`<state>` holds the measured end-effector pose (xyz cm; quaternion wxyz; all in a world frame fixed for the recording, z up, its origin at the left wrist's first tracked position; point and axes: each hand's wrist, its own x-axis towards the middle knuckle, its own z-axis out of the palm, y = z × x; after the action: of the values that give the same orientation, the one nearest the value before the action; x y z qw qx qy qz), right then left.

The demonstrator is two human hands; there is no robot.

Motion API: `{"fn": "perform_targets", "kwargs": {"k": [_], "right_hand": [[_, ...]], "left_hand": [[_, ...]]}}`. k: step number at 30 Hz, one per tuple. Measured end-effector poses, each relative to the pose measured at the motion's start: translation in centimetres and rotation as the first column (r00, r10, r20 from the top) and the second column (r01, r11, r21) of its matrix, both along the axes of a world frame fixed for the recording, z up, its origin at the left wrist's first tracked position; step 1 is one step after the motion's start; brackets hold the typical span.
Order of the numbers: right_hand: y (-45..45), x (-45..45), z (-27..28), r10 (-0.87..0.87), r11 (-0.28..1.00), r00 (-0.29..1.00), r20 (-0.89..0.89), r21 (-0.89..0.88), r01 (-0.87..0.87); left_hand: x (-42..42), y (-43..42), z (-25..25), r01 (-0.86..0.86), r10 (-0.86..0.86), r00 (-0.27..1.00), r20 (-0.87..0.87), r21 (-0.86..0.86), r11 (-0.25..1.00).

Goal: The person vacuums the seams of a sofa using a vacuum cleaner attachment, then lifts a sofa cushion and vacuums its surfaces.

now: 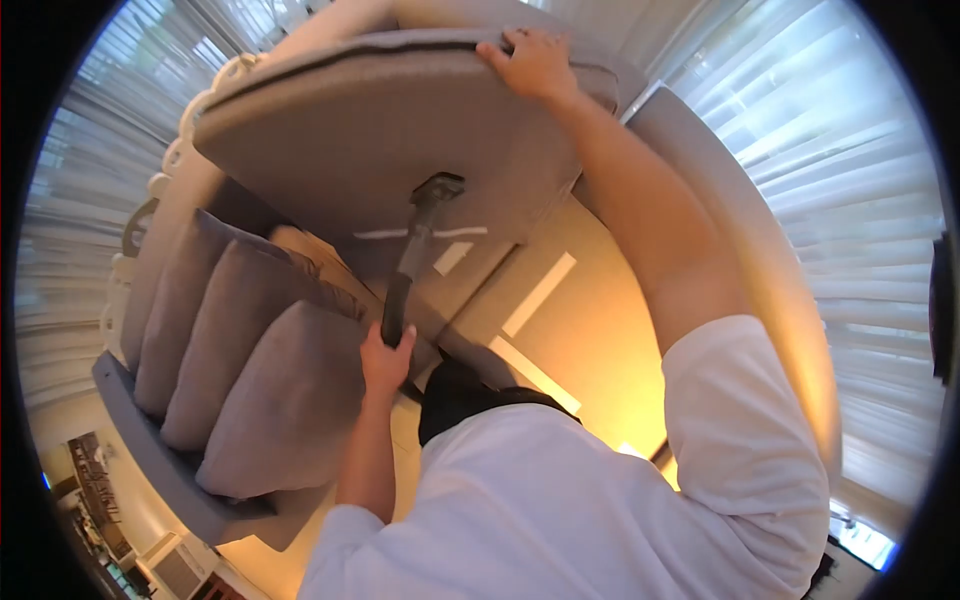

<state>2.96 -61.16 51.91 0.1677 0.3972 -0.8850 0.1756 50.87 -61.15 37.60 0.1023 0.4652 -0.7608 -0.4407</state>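
My left hand is wrapped round the dark handle of a vacuum hose. The hose's dark brush head rests against the flat face of a large grey seat cushion, which is tilted up. At the cushion's top right edge lies my right hand, its fingers bent over the rim and pressing on it. Below the cushion, part of the sofa base shows, with pale strips of light across it.
Several grey pillows lean in a row on the left. A padded sofa back curves along the right. Sheer curtains hang behind. Shelves with small items stand at the lower left.
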Motion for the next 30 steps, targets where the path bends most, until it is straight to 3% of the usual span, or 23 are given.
{"fn": "perform_targets", "kwargs": {"k": [1,3,5,7,8,9,10,14,16,17,19,20,21,22,23,25,26,28,29,30], "right_hand": [[0.6,1.2,0.3,0.046,0.988,0.998,0.034,-0.15,-0.04],[2.1,3.4,0.2,0.167,0.914,0.977,0.13,-0.393,-0.104],[4.3,5.7,1.6,0.243,0.855,0.954,0.177,-0.504,-0.124],[6.5,7.9,2.5,0.413,0.736,0.795,0.444,-0.677,-0.005],[7.5,8.5,2.4,0.425,0.72,0.794,0.435,-0.694,-0.005],[8.5,9.0,1.8,0.559,0.626,0.695,0.453,-0.78,0.005],[9.5,9.7,1.7,0.682,0.525,0.582,0.443,-0.85,0.031],[11.9,12.9,2.2,0.782,0.385,0.572,0.248,-0.914,-0.13],[12.0,14.4,2.2,0.617,0.548,0.785,0.062,-0.75,-0.371],[12.1,15.1,2.2,0.628,0.534,0.777,0.05,-0.754,-0.383],[12.2,16.5,2.7,0.507,0.688,0.83,0.233,-0.69,-0.227],[12.2,16.3,3.3,0.518,0.677,0.827,0.218,-0.696,-0.24],[12.6,15.9,4.0,0.488,0.786,0.754,0.44,-0.597,-0.159],[12.7,15.7,4.5,0.415,0.879,0.648,0.639,-0.466,-0.102],[12.5,15.8,4.4,0.429,0.872,0.649,0.628,-0.475,-0.116],[11.8,16.0,3.5,0.587,0.692,0.59,0.554,-0.722,-0.01],[11.7,15.8,3.0,0.595,0.692,0.583,0.553,-0.721,-0.022],[11.5,15.0,2.8,0.673,0.636,0.547,0.498,-0.767,-0.084],[11.5,14.7,2.6,0.681,0.632,0.541,0.493,-0.769,-0.094],[11.7,14.8,2.5,0.68,0.632,0.509,0.527,-0.773,-0.044]], "left_hand": [[0.8,0.8,2.7,-0.006,0.004,0.991,-0.131,-0.014,1.0],[1.9,2.4,7.8,-0.006,0.054,0.928,-0.369,0.13,0.992],[3.5,2.9,9.7,0.04,0.032,0.9,-0.435,0.154,0.987],[4.2,2.9,12.3,0.11,-0.01,0.885,-0.465,0.189,0.976],[4.2,2.9,13.6,0.108,-0.019,0.886,-0.463,0.167,0.98],[4.2,2.8,14.7,0.125,0.011,0.882,-0.471,0.257,0.958],[4.3,2.5,15.6,0.144,0.041,0.878,-0.476,0.346,0.927],[4.3,0.0,16.7,0.267,0.053,0.816,-0.576,0.456,0.849],[3.2,-0.3,17.6,0.265,0.092,0.833,-0.546,0.539,0.799],[2.9,-0.2,17.4,0.258,0.096,0.828,-0.553,0.528,0.809],[2.0,0.5,16.9,0.113,-0.042,0.927,-0.372,0.17,0.979],[1.6,1.4,16.9,0.106,-0.039,0.924,-0.381,0.156,0.982],[1.6,2.8,16.6,0.091,-0.164,0.961,-0.222,-0.305,0.948],[1.6,4.1,16.4,0.128,-0.192,0.981,-0.015,-0.695,0.708],[1.7,5.1,15.7,0.113,-0.181,0.983,-0.022,-0.704,0.701],[1.6,7.1,14.2,0.176,-0.318,0.946,-0.072,-0.709,0.683],[1.6,8.0,13.8,0.164,-0.304,0.95,-0.074,-0.709,0.686],[1.4,9.0,14.3,0.134,-0.189,0.954,-0.232,-0.233,0.963],[1.6,8.7,14.7,0.112,-0.179,0.967,-0.182,-0.326,0.938],[1.6,8.3,17.0,0.034,-0.098,0.973,-0.21,-0.288,0.957]]}}
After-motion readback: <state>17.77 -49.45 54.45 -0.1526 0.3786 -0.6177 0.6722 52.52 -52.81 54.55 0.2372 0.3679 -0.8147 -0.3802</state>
